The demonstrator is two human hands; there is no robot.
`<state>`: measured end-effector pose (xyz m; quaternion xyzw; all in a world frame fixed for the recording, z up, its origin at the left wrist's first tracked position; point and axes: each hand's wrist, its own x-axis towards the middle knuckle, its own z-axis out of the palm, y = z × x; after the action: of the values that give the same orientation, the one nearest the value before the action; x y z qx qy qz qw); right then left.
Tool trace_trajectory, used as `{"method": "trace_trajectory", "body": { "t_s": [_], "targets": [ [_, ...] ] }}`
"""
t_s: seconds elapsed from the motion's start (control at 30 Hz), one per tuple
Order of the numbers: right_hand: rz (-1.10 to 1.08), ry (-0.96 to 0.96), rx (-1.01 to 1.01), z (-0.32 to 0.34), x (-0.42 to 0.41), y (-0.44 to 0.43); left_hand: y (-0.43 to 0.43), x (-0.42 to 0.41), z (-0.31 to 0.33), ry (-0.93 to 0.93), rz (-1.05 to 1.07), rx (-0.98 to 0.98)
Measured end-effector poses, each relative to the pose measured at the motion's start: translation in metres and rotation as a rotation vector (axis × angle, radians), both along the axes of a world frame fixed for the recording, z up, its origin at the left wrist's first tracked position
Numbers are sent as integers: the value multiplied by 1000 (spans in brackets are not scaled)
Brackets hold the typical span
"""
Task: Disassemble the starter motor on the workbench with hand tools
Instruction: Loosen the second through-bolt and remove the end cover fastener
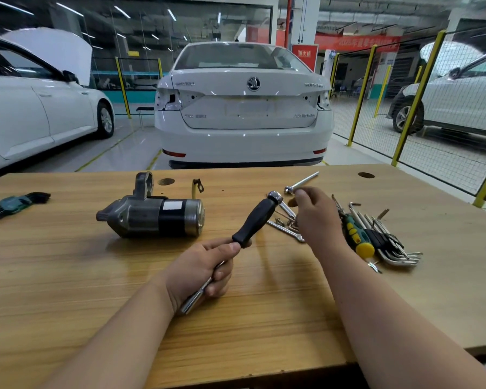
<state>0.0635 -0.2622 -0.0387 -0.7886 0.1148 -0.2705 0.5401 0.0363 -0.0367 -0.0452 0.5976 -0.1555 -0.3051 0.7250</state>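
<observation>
Two hands hover over our bench [68, 276]: past the starter [152, 214] lying on its side left of centre, its white label [172, 205] unreadable, our left hand [199, 273] grips a driver [257, 220] by its shaft; our right hand [314, 217] curls above wrenches [285, 228], grasp unclear. The car [244, 122] behind reads SUPERB.

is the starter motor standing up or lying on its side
Lying on its side: the starter motor rests lengthwise on the workbench, its round end cap facing right.

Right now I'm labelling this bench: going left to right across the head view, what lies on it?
Hex key set → starter motor → driver, gripped by the left hand → right hand → screwdriver → Allen keys.
</observation>
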Motion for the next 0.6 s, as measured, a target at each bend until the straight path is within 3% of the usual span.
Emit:
{"method": "trace_trajectory", "body": {
  "t_s": [0.07, 0.1, 0.23, 0.33, 0.4, 0.5, 0.53, 0.6],
  "targets": [
    [196, 189, 433, 9, -6, 6, 1, -1, 2, -117, -14, 154],
    [279, 278, 526, 10, -10, 5, 2, -1, 4, -220, -16, 275],
    [479, 438, 563, 6, -22, -4, 1, 10, 13, -798, 41, 814],
    [499, 427, 640, 7, -24, -6, -9, 20, 22, -1097, 41, 922],
    [478, 398, 730, 7, -24, -7, -13, 27, 28, -1247, 39, 891],
    [381, 346, 829, 5, -24, -11, -1, 60, 40, -1233, 368, 671],
    [350, 324, 839, 5, -24, -13, 7, 77, 44, -1203, 494, 729],
    [315, 281, 840, 1, -24, -14, 24, 102, 48, -1067, 461, 1198]
  ]
}}
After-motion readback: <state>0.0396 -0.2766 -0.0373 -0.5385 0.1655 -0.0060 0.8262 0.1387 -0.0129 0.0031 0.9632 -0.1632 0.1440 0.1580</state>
